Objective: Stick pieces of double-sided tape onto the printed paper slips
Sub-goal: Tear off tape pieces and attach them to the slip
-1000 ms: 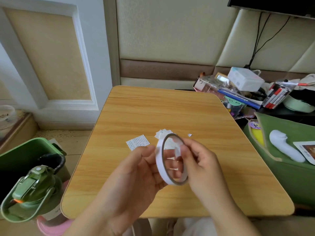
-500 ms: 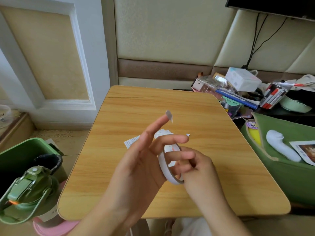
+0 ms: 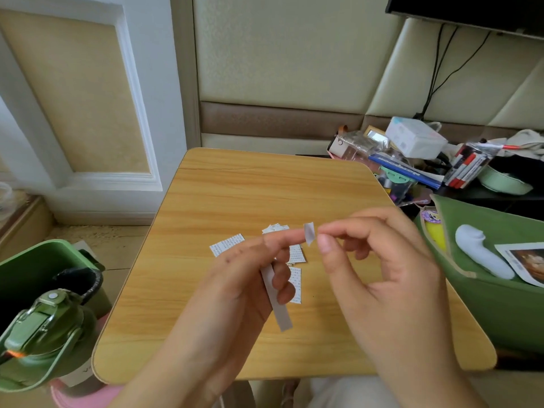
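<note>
Home: padded wall (image 3: 279, 54), cluttered table (image 3: 265, 187)

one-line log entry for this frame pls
left hand: holds tape roll, tape piece on fingertip | right hand: reaching for piece | slips: on table

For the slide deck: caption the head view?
Small tape piece between left hand and right hand above printed paper slips.

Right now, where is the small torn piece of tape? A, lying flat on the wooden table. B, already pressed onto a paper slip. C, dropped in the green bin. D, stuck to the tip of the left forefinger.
D: the small piece of tape stands up off the tip of the left hand's forefinger, raised above the table, with the right hand's fingertips right beside it.
</note>
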